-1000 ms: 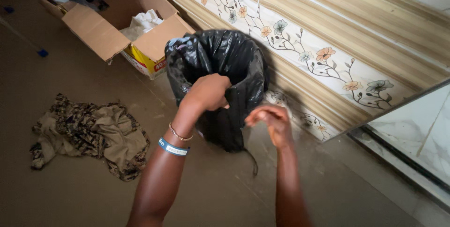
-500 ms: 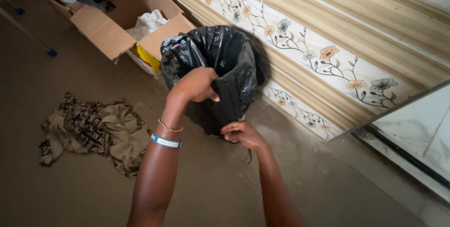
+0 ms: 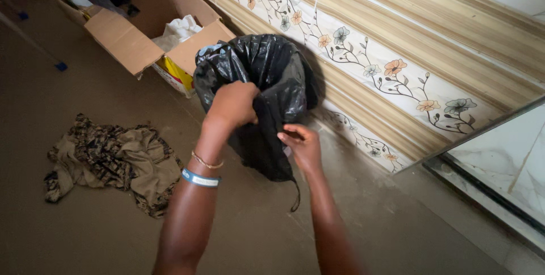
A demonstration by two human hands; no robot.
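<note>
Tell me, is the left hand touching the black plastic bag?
Touching. The head view shows the left hand closed on the rim of the black plastic bag, no gap.

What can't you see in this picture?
Head view only:
- Inside of the crinkled black plastic bag: dark, and the left hand covers its rim.
- Right hand fingertips: pressed against the bag, grip unclear.
- Open brown cardboard box: cut off by the top edge.
</note>
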